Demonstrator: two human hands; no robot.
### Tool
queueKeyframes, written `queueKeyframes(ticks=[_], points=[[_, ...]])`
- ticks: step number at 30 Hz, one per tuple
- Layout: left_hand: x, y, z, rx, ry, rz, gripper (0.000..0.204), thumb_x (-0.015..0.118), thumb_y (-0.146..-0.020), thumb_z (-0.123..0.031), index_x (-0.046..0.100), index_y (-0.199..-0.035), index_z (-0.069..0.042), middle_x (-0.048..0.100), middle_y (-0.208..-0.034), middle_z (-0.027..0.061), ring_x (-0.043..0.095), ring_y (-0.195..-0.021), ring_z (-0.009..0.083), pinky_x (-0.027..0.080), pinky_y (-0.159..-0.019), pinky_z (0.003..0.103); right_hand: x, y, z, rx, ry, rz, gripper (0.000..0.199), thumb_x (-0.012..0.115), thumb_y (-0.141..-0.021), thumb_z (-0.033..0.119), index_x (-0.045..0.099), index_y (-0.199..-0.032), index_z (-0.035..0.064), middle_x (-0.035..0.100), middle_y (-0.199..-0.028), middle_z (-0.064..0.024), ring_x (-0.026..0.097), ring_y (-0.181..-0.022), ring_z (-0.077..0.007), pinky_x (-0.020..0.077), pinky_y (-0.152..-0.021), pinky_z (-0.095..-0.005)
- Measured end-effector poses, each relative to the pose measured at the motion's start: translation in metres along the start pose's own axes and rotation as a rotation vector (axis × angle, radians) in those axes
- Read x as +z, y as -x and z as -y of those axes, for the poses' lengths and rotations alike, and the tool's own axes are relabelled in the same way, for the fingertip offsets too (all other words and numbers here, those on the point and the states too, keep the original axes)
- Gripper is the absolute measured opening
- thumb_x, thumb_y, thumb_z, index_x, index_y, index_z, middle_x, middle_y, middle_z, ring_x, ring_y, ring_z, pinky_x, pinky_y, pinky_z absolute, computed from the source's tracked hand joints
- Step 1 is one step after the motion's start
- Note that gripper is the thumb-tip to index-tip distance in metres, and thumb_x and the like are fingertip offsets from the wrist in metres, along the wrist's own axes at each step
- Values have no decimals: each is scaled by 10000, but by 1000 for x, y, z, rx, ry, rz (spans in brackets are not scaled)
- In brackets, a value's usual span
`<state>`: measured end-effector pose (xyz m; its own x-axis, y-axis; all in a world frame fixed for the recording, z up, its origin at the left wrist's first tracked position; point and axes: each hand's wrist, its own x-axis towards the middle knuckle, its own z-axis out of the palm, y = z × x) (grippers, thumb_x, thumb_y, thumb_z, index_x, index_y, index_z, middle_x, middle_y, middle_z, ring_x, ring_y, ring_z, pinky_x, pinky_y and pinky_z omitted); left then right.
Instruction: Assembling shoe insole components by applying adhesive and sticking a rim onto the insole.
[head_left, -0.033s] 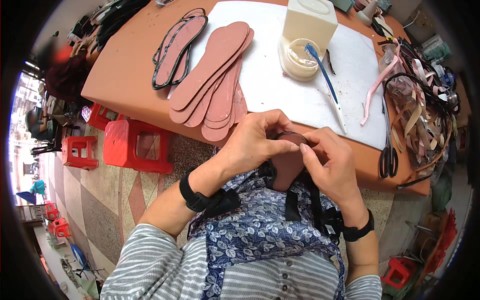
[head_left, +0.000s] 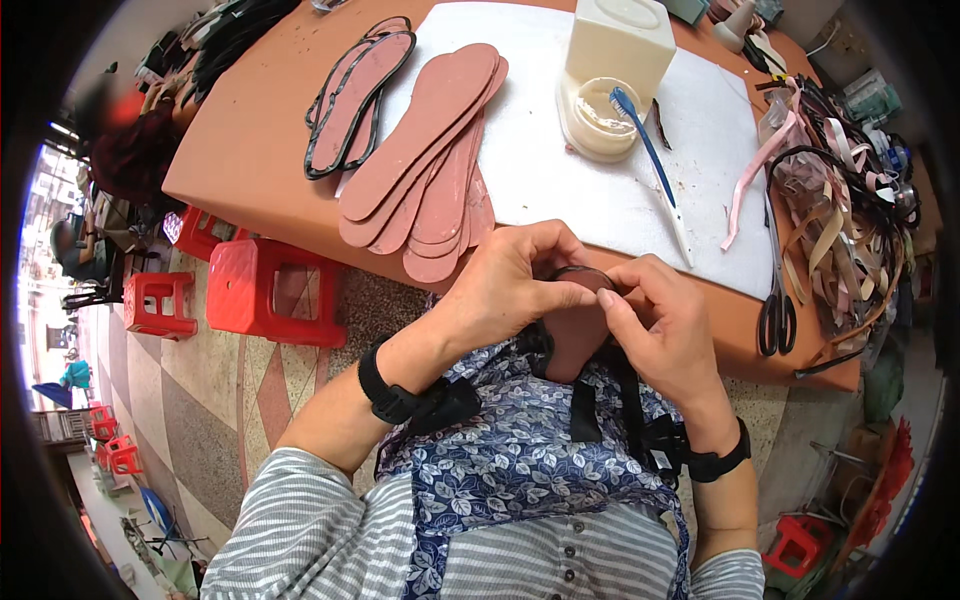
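A dark brown insole [head_left: 578, 322] with a black edge strip is held just above the lap, against a blue leaf-patterned apron [head_left: 520, 455], near the front edge of the counter [head_left: 255, 150]. The left hand [head_left: 510, 285] is closed over its upper left edge, fingers [head_left: 560, 296] pinched on the black rim. The right hand [head_left: 665, 325] is closed on the rim from the other side, thumb and forefinger pressed to the strip.

Just beyond the hands, a fan of pinkish-brown insoles [head_left: 435, 165] is laid overlapping, partly on a white sheet [head_left: 560, 180]. To their left, two insoles edged in black [head_left: 355, 95] are seen. On the sheet a round, pale tub [head_left: 600, 120] is set, with a blue-handled brush [head_left: 650, 160] resting across it; behind it stands a cream, square-sided container [head_left: 620, 45]. At the right, black-handled scissors [head_left: 775, 310] lie beside a heap of pink, tan and black straps [head_left: 840, 200]. Red plastic stools [head_left: 275, 290] stand on the floor left of the counter.
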<state>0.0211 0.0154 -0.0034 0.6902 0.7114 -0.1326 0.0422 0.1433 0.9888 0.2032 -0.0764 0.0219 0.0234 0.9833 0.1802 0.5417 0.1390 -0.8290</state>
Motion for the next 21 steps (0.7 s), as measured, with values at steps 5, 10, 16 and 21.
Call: queueKeyframes(ticks=[5,10,16,21], points=[[4,4,-8,30,-19,75,164,763,-844,6,643,-955,-9,666,-888,-11,622,-832,52,523,-736,214,-14,-6,2,306,-397,179,118,698,-900,64,637,-965,-13,664,-865,-25,623,-739,-65,503,-631,-220],[5,7,-19,32,-140,110,127,753,-838,16,650,-910,-2,657,-862,-2,615,-826,58,518,-731,219,-18,-9,-7,449,-780,324,124,726,-893,55,620,-953,33,653,-852,16,621,-759,-47,500,-676,-193],[8,8,-8,85,-178,66,132,751,-809,-17,667,-900,27,692,-777,70,622,-733,95,513,-663,270,-13,-5,-18,464,-856,343,162,745,-874,36,598,-939,56,648,-870,20,604,-773,-41,492,-698,-180],[12,10,-7,85,-283,16,154,734,-814,-49,633,-887,42,685,-773,143,651,-702,179,508,-651,327,-11,0,-18,417,-697,258,172,756,-868,49,595,-927,57,587,-834,59,532,-724,-1,436,-644,-156]])
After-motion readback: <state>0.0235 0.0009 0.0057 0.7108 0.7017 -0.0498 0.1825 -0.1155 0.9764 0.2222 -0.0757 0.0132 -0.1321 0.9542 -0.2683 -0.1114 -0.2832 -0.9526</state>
